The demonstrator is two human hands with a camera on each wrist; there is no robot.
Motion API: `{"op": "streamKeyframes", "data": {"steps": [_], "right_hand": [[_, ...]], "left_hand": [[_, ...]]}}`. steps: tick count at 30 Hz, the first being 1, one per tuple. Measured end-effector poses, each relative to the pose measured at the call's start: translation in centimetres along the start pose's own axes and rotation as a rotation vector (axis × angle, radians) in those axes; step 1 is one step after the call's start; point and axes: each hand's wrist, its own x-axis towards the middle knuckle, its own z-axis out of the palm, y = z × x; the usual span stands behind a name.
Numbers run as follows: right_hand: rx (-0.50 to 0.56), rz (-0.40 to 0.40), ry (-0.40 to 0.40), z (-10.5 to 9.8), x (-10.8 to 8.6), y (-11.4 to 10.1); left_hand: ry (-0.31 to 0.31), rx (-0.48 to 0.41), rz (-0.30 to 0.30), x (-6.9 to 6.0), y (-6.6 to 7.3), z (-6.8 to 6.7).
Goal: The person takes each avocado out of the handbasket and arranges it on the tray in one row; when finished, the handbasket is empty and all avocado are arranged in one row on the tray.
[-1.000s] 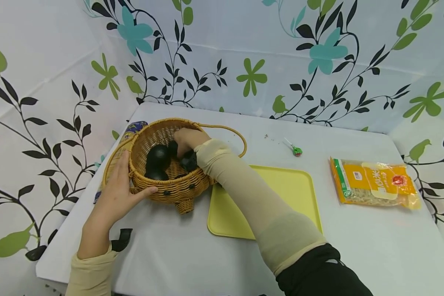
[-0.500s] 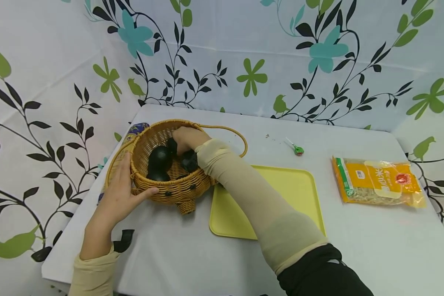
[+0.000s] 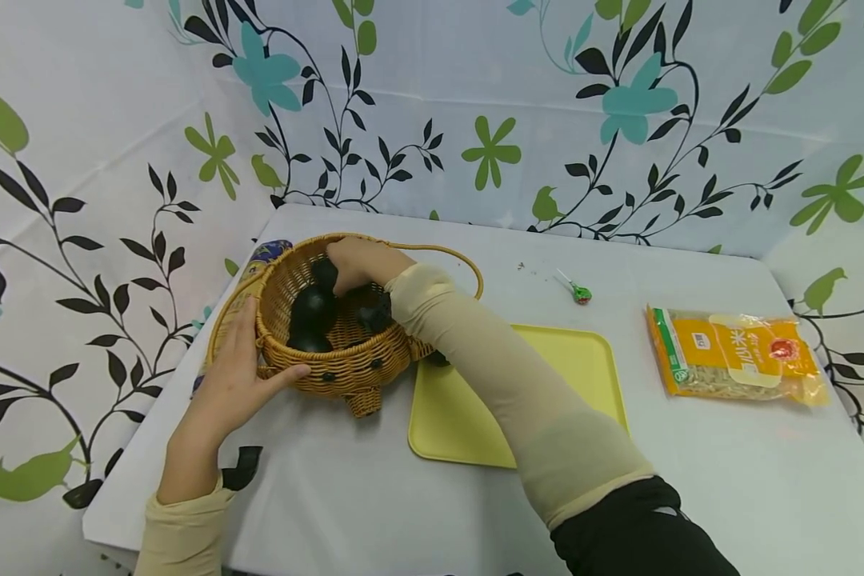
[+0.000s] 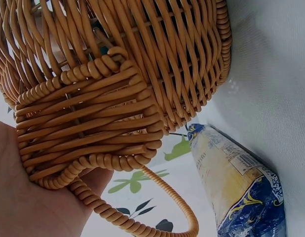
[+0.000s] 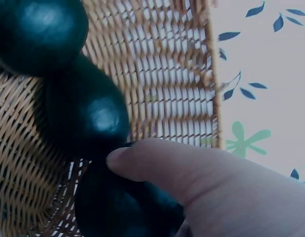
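A wicker basket [image 3: 349, 376] with looped handles holds several glossy, dark green, avocado-like fruits [image 3: 313, 308]. My right hand [image 3: 360, 262] is inside the basket, gripping one such dark fruit [image 5: 122, 202]. In the right wrist view its thumb lies across that fruit, close to the neighbouring fruit [image 5: 88, 106]; the other fingers are out of sight. My left hand [image 3: 234, 376] steadies the basket from the left, thumb at the front and fingers along its side. In the left wrist view, the palm touches the woven ear [image 4: 93, 123] near the handle.
A yellow tray [image 3: 461, 432] lies right of the basket, partly under my right arm, with a dark object [image 3: 438, 358] at its edge. A green-wrapped lollipop [image 3: 581, 294] and an orange packet [image 3: 738, 352] lie farther right. A blue-and-yellow packet [image 4: 241, 182] lies behind the basket.
My right hand has shifted slightly left and up inside the basket, and the dark fruit at its fingers has moved with it. The left hand keeps its place on the basket.
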Motion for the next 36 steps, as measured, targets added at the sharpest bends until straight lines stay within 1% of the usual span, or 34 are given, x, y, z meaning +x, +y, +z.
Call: {"op": "streamKeyframes", "data": {"steps": [4,11,15,20,24,29,32,36], "right_hand": [[0.002,-0.028,0.035,-0.6,-0.8,-0.2],[0.102,-0.099,0.097,-1.5,-2.8,0.3],[0.137,-0.122,0.141,-2.2,-4.4,0.9],[0.179,-0.137,0.215,-3.1,-7.0,2.1],[0.225,-0.132,0.275,-3.6,-9.4,3.4],[0.31,-0.106,0.332,-3.7,-12.6,5.2],[0.339,-0.076,0.363,-3.6,-14.5,6.3],[0.367,-0.016,0.397,-3.1,-16.9,7.8]], "left_hand": [[0.005,0.003,0.004,0.0,-0.1,0.0],[0.012,0.003,0.013,0.1,-0.2,0.0],[0.008,0.004,0.017,0.1,-0.3,0.0],[0.005,0.004,0.028,0.2,-0.3,0.0],[0.0,0.007,0.031,0.2,-0.2,0.0],[-0.009,0.023,0.03,0.2,-0.2,-0.1],[-0.016,0.028,0.03,0.1,-0.2,-0.2],[-0.018,0.027,0.039,0.1,-0.2,-0.3]]}}
